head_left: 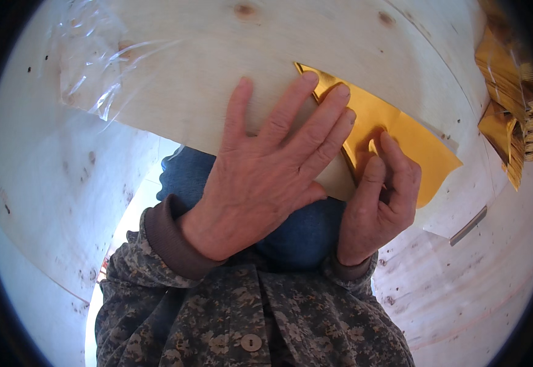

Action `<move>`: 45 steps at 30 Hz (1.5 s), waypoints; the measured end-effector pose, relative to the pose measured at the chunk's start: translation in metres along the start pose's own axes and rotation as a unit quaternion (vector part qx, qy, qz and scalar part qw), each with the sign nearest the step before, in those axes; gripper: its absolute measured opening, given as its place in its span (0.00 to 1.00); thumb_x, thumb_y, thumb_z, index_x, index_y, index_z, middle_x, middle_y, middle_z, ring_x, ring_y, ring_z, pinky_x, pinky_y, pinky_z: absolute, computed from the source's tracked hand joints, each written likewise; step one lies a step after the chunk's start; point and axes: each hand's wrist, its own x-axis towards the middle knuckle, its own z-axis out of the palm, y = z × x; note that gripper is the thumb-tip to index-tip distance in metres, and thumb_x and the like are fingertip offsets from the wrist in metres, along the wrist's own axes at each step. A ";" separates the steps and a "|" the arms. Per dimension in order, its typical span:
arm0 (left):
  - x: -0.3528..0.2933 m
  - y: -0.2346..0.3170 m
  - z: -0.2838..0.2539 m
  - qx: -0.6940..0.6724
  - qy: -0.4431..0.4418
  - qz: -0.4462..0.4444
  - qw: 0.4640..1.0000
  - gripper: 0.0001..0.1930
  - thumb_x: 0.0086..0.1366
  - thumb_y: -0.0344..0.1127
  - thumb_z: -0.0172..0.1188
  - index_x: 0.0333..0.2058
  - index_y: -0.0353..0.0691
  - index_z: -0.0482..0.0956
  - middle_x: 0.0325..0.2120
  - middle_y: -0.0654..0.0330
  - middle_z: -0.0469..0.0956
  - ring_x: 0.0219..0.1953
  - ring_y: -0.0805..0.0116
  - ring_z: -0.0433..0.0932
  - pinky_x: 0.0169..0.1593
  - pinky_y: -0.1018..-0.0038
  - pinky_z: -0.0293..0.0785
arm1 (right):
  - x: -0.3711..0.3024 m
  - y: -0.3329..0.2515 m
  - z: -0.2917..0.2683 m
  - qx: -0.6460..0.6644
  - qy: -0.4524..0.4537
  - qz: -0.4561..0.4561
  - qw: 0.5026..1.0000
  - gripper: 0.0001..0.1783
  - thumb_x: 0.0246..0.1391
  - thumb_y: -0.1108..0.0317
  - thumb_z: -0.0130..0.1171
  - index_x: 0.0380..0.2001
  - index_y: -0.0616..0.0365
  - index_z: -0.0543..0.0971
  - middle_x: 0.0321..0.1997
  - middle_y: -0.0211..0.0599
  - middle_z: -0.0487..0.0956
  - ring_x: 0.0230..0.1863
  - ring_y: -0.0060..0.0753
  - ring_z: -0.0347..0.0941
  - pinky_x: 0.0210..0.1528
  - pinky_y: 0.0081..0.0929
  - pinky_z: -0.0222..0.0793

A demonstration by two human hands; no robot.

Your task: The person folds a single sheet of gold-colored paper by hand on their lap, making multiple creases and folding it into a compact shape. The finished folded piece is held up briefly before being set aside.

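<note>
A shiny gold foil sheet (422,144) lies on the pale wooden board, its left edge turned over in a narrow fold. My left hand (266,147) rests flat with its fingers spread, the tips of its longer fingers pressing on that folded edge. Over the near part of the sheet, my right hand (382,196) is closed, its thumb and index finger curled close together against the foil. What lies between those fingertips is hidden from view.
Clear crinkled plastic (104,67) lies at the far left of the wooden board (187,67). At the far right stand folded gold pieces (508,98) with a stacked bundle. A thin metal strip (468,226) sits at the board's right edge. My jeans show below the board.
</note>
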 end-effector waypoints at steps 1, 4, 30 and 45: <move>0.000 0.000 0.000 0.002 0.006 0.000 1.000 0.40 0.61 0.61 0.55 0.68 0.46 0.64 0.71 0.62 0.58 0.72 0.53 0.54 0.69 0.38 0.41 | 0.000 0.000 0.001 0.006 0.002 0.001 1.000 0.14 0.59 0.80 0.59 0.49 0.64 0.83 0.39 0.42 0.79 0.38 0.31 0.76 0.41 0.24 0.74; 0.000 0.000 0.001 0.008 0.010 -0.001 1.000 0.39 0.62 0.61 0.54 0.67 0.46 0.65 0.71 0.62 0.59 0.73 0.54 0.54 0.69 0.38 0.41 | 0.001 -0.001 0.001 -0.009 0.000 -0.016 1.000 0.14 0.59 0.80 0.59 0.49 0.64 0.83 0.40 0.42 0.79 0.39 0.31 0.77 0.42 0.24 0.74; -0.005 -0.002 0.004 -0.007 0.032 0.013 0.999 0.48 0.53 0.66 0.61 0.67 0.42 0.65 0.72 0.60 0.56 0.74 0.54 0.50 0.69 0.36 0.42 | 0.001 -0.004 0.001 0.018 0.006 0.001 1.000 0.13 0.58 0.81 0.59 0.46 0.63 0.83 0.36 0.41 0.79 0.34 0.31 0.75 0.36 0.25 0.72; -0.010 -0.014 0.017 0.093 0.090 0.077 0.989 0.57 0.43 0.66 0.72 0.69 0.46 0.61 0.71 0.59 0.56 0.74 0.56 0.49 0.72 0.41 0.42 | -0.002 0.001 0.000 -0.061 0.034 -0.110 0.991 0.12 0.58 0.73 0.61 0.45 0.62 0.83 0.39 0.45 0.77 0.35 0.43 0.76 0.38 0.35 0.74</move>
